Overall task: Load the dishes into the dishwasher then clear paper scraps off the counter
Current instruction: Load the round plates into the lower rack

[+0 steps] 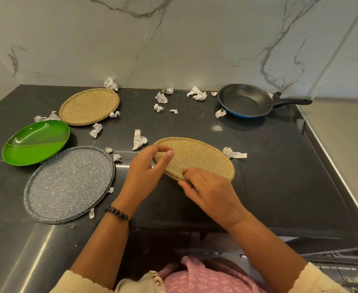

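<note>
- Currently both hands are pinching the near tan plate (197,157) at desk centre: left hand (146,172) at its nine o'clock rim, right hand (209,191) at six.
- Lifting by these shallow rim pinches, it is risking slipping and dropping.
- Paper scraps (139,140) are lying at eleven o'clock, liable to be scattered.

The desk (258,166) is dark polished stone, faintly speckled and glossy; the wall (173,39) behind is veined marble, smooth. Two tan plates (205,157) look grainy and matt, the grey plate (68,185) speckled, the green dish (36,142) shiny plastic, the scraps (139,139) crumpled paper
</note>
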